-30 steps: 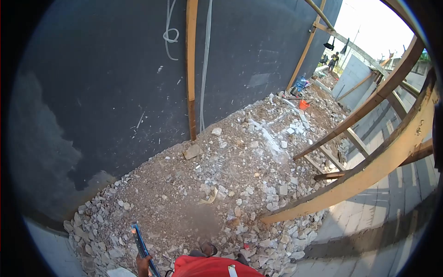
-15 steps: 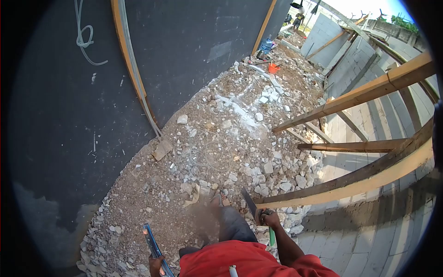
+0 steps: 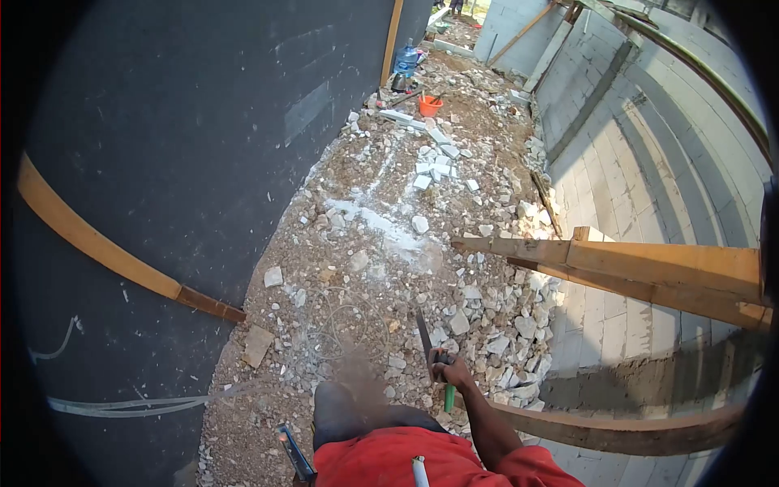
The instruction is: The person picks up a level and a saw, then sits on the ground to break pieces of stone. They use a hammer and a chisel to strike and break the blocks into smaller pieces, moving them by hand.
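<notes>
Rubble ground (image 3: 280,345); timbers (image 3: 633,264) near blade (image 3: 424,334) in right hand (image 3: 449,370); bucket (image 3: 429,106) beyond.

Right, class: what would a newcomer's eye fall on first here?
The red shirt at the bottom stands out, with the right hand above it gripping a dark-bladed tool. Farther off, near the top, an orange container sits on the rubble, close to a blue bottle beside the dark wall.

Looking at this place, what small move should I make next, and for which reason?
Perhaps place your next step slightly left, on the finer ground: chunky loose rubble lies on the right, a timber reaches over it, and your right hand holds a bladed tool, so firm footing seems wise.
</notes>
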Tool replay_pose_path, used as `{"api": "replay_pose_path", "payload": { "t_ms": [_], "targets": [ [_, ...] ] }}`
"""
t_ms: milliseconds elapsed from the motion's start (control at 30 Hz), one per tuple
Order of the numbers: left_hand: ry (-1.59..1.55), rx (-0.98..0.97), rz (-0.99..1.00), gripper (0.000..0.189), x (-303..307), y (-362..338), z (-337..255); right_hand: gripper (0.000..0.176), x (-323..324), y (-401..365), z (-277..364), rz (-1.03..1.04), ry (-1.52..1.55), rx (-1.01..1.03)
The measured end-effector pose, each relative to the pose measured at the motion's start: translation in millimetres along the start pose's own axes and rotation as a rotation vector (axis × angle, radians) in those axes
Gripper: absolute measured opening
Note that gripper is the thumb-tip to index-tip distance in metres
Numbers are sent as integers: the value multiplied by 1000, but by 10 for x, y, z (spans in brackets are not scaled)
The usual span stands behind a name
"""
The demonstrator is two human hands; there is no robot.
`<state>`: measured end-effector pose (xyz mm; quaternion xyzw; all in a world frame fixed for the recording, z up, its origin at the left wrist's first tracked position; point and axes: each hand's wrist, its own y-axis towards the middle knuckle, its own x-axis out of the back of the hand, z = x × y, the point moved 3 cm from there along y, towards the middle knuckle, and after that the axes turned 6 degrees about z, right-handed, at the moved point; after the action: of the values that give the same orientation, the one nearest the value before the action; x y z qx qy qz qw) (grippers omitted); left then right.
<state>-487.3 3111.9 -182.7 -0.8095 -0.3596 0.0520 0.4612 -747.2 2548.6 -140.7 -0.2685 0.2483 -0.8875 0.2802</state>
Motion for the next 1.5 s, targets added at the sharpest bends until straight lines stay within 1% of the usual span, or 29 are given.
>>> {"api": "replay_pose_path", "payload": {
  "t_ms": [67, 133, 200, 233, 300, 333, 433, 500, 567, 600, 633, 667, 700, 733, 767, 800, 867, 900, 933, 967, 1000, 1067, 1133, 1200, 1267, 1333, 1400, 1433, 1500],
  "targets": [
    [-14, -54, 21, 36, -147, 384, -607, 37, 84, 288, 109, 22, 180, -31],
    [-39, -113, 41, 36, -275, 788, -1198, 45, 176, 627, 94, -10, 122, 59],
    [-82, -153, 46, 37, -362, 1146, -1711, 47, 199, 936, 142, 81, 261, 64],
    [-110, -180, 54, 37, -429, 1355, -1974, 47, 278, 980, 358, 90, 264, 47],
    [-157, -226, 71, 37, -542, 1714, -2489, 36, 455, 983, 1036, -16, 292, 23],
    [-148, -250, 71, 37, -640, 1886, -2803, 38, 484, 1349, 839, -6, 347, 90],
    [64, -323, 8, 45, -937, 2405, -3814, 40, 709, 1995, 1080, -47, 492, 19],
    [140, -330, 34, 46, -1151, 2878, -4291, 40, 973, 2486, 1348, -91, 564, -36],
    [221, -342, 51, 47, -1342, 3535, -4999, 42, 1225, 3079, 1514, -145, 521, -76],
    [519, -449, 126, 48, -1447, 3735, -5322, 42, 1389, 3308, 1664, -162, 487, -116],
    [831, -528, 199, 51, -1429, 3733, -5607, 42, 1541, 3534, 1734, -145, 505, -171],
    [854, -517, 188, 51, -1422, 3858, -5953, 42, 1676, 3824, 1842, -126, 532, -207],
    [731, -324, 178, 49, -1574, 4126, -6396, 40, 1818, 4065, 2047, -188, 648, -181],
    [612, -127, 169, 49, -1660, 4270, -6867, 42, 1951, 4313, 2116, -187, 695, -167],
    [637, -128, 155, 49, -1700, 4378, -7338, 35, 2085, 4607, 1919, -179, 652, -227],
    [646, -172, 175, 51, -1799, 4497, -7806, 32, 2172, 4861, 1831, -135, 753, -212],
    [662, -236, 186, 54, -2036, 4660, -8667, 40, 2400, 5009, 2270, -184, 702, -229],
    [697, -315, 127, 57, -2169, 4740, -9115, 40, 2462, 5178, 2320, -182, 718, -209],
    [729, -394, 68, 60, -2282, 4838, -9504, 54, 2496, 5306, 2347, -154, 705, -199],
    [742, -459, 100, 65, -2389, 5010, -9825, 68, 2535, 5480, 2395, -128, 689, -194],
    [754, -469, 96, 65, -2531, 5057, -10185, 68, 2597, 5624, 2600, -130, 704, -189],
    [834, -522, 85, 66, -2918, 5231, -10951, 64, 2676, 5800, 2925, -174, 419, -260],
    [845, -506, 146, 69, -3283, 5531, -11598, 64, 2648, 6085, 3081, -221, 385, -317],
    [897, -589, 200, 70, -3728, 5839, -12187, 67, 2656, 6426, 3163, -294, 159, -365],
    [938, -589, 270, 68, -4172, 6301, -12663, 71, 2652, 6908, 3059, -303, 144, -412],
    [998, -571, 361, 67, -4774, 6901, -13100, 77, 2629, 7470, 2852, -425, 67, -424],
    [1055, -621, 341, 63, -5260, 7555, -13409, 74, 2684, 8011, 2756, -501, 103, -468],
    [1095, -584, 369, 63, -5457, 7812, -13517, 73, 2763, 8284, 2739, -455, 76, -577],
    [1082, -609, 404, 64, -6113, 8247, -13926, 73, 3010, 8741, 2798, -483, 99, -637]
  ]
}}
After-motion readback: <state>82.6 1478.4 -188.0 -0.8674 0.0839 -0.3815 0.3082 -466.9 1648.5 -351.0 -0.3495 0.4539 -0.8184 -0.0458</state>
